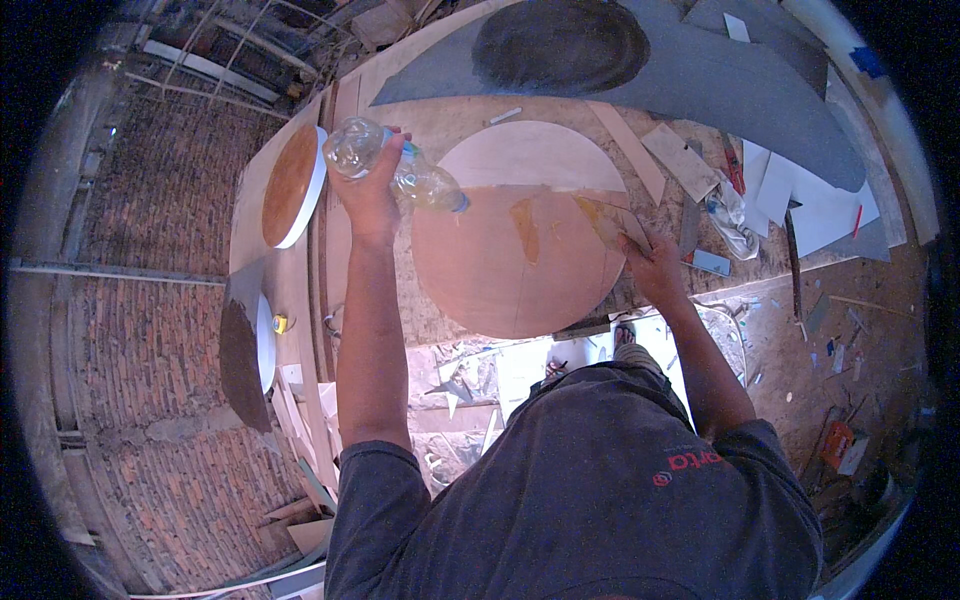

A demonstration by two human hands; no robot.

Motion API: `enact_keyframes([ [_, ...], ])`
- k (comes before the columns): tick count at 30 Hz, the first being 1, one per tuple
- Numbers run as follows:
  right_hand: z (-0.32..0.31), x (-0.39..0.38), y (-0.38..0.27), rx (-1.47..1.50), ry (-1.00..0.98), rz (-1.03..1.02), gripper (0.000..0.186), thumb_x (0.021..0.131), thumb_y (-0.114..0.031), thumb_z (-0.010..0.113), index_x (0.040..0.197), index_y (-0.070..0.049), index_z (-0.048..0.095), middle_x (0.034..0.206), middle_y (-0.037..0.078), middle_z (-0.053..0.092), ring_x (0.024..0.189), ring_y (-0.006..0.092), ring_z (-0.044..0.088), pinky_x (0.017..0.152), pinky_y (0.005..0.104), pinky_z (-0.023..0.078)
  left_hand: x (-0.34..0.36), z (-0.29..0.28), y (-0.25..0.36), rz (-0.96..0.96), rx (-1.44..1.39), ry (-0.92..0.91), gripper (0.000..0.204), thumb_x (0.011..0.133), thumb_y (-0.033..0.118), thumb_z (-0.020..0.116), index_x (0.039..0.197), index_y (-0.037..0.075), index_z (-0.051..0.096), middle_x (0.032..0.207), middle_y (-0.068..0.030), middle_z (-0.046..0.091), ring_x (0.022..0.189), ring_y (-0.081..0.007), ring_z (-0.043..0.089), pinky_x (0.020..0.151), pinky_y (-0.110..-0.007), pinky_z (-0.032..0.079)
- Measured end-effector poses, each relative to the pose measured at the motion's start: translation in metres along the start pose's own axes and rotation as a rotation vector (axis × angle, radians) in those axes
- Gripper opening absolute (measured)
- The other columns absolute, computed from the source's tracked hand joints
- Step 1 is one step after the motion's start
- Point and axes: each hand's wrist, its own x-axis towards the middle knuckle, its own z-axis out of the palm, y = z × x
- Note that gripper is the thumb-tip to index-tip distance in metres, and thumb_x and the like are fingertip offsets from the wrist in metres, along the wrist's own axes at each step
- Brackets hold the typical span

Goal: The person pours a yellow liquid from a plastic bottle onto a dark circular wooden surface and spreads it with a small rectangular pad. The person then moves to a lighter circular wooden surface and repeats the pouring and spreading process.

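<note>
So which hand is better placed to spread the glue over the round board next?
Probably the right hand: it rests a flat scraper on the round board, while the left hand is gripping a tilted plastic bottle.

This is a rough woodworking shop. A plywood bench point(470, 125) carries a round wooden disc point(520, 235), grey sheet offcuts point(720, 80), wood strips point(630, 150) and white scraps point(820, 210), and more round panels point(292, 185) lean at its edge. Bare brick walls point(160, 190) stand alongside, and cut scraps point(470, 375) litter the floor below.
</note>
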Motion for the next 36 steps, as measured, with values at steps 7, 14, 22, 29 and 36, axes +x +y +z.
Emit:
enact_keyframes([
  [7,-0.005,-0.002,-0.009,-0.038,-0.034,0.056,0.036,0.096,-0.030,0.071,0.122,-0.004,0.072,0.116,0.023,0.073,0.110,0.0436,0.068,0.094,0.0507,0.052,-0.001,0.003,0.003,-0.009,-0.018,0.036,0.044,0.086,-0.004,0.078,0.119,0.004,0.051,0.102,-0.0135,0.071,0.091,-0.0247,0.074,0.081,-0.039,0.062],
  [14,-0.003,-0.008,-0.015,-0.030,0.027,-0.043,0.031,0.098,-0.024,0.071,0.118,-0.001,0.073,0.090,0.010,0.070,0.083,0.0206,0.061,0.072,0.0371,0.049,-0.002,0.000,0.006,-0.030,-0.052,0.059,0.041,0.086,-0.004,0.078,0.116,0.005,0.051,0.099,-0.0129,0.070,0.088,-0.0238,0.074,0.078,-0.038,0.062],
  [22,0.000,-0.010,-0.013,-0.071,0.058,-0.084,0.029,0.098,-0.022,0.071,0.117,0.000,0.073,0.077,0.006,0.069,0.069,0.0136,0.060,0.064,0.0338,0.049,-0.002,-0.006,0.007,-0.011,-0.035,0.039,0.039,0.086,-0.004,0.077,0.115,0.004,0.052,0.097,-0.0124,0.070,0.087,-0.0231,0.073,0.077,-0.038,0.062],
  [29,-0.002,-0.013,-0.018,-0.096,0.036,-0.042,0.037,0.096,-0.030,0.071,0.124,-0.007,0.072,0.102,0.018,0.072,0.097,0.0343,0.066,0.084,0.0451,0.052,-0.003,-0.005,0.009,-0.037,-0.087,0.090,0.041,0.087,-0.005,0.076,0.118,0.003,0.051,0.098,-0.0140,0.070,0.087,-0.0253,0.074,0.076,-0.040,0.063],
  [36,0.000,-0.012,-0.013,-0.090,0.066,-0.109,0.028,0.098,-0.022,0.070,0.115,0.001,0.073,0.079,0.006,0.069,0.069,0.0130,0.060,0.063,0.0323,0.048,-0.005,-0.001,0.021,-0.024,-0.120,0.128,0.037,0.088,-0.003,0.076,0.116,0.003,0.054,0.098,-0.0149,0.070,0.089,-0.0274,0.074,0.075,-0.042,0.063],
])
